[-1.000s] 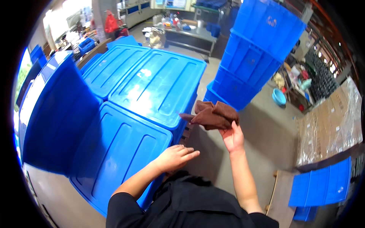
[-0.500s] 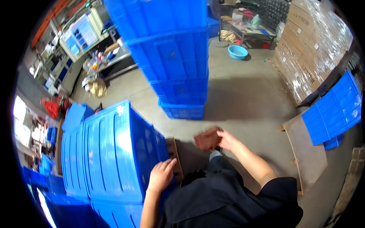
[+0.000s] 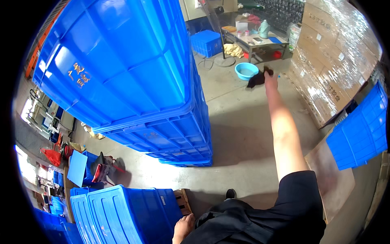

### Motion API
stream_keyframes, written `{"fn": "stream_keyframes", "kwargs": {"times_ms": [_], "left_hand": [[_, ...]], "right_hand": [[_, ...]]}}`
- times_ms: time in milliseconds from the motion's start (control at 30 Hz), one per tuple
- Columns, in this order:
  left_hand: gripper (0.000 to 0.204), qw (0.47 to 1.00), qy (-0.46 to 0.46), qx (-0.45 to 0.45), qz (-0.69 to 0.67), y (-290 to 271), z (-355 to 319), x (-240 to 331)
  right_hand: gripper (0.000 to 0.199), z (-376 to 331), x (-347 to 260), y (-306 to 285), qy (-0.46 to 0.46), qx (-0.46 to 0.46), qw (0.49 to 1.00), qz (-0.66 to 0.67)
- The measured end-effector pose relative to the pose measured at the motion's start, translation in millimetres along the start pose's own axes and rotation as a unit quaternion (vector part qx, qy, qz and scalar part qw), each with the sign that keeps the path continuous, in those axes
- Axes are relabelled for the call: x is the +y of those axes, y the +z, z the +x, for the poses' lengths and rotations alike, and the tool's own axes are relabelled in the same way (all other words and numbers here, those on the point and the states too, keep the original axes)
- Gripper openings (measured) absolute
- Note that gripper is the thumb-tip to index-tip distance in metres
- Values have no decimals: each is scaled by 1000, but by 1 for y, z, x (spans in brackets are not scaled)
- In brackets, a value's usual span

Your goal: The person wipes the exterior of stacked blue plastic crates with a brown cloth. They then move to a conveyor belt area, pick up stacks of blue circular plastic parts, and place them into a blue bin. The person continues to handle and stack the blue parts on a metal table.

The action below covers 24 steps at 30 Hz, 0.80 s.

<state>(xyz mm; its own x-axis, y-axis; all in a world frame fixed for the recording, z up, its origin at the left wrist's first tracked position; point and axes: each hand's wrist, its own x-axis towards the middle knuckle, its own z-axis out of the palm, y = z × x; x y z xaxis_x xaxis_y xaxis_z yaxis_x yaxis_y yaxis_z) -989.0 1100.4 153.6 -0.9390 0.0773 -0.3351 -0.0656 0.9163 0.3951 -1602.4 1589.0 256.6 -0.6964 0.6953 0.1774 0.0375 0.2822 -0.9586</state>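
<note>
My right arm is stretched far forward, and my right hand [image 3: 271,77] grips a dark brown cloth [image 3: 256,80] that hangs beside a light blue basin [image 3: 245,70] on the concrete floor. My left hand [image 3: 184,227] hangs low by my hip, fingers loosely curled and holding nothing, next to the corner of a low blue plastic crate [image 3: 122,213] and a wooden pallet [image 3: 183,201]. A tall stack of blue crates [image 3: 134,77] rises just left of my outstretched arm.
Wrapped cardboard boxes [image 3: 337,53] line the right side. Blue crate lids [image 3: 359,132] lean at the right over a brown board [image 3: 331,175]. A metal table [image 3: 252,38] with bottles and a yellow cloth stands at the back. More blue crates and red items lie at the far left.
My view has swung away from the low crates toward the tall stack. My right arm has stretched out forward with the cloth toward the basin. My left hand has dropped to my side.
</note>
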Motion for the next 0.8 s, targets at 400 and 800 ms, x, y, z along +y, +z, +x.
{"fn": "stream_keyframes", "kwargs": {"times_ms": [400,800], "left_hand": [[50,998,-61,-20,-20,-35,41,-40],[56,666,96,709,-212,-327,208,-96]], "right_hand": [[47,-267,106,-7,131,-618,758,-161],[81,-276,-259,-5,-404,-386,795,237]]}}
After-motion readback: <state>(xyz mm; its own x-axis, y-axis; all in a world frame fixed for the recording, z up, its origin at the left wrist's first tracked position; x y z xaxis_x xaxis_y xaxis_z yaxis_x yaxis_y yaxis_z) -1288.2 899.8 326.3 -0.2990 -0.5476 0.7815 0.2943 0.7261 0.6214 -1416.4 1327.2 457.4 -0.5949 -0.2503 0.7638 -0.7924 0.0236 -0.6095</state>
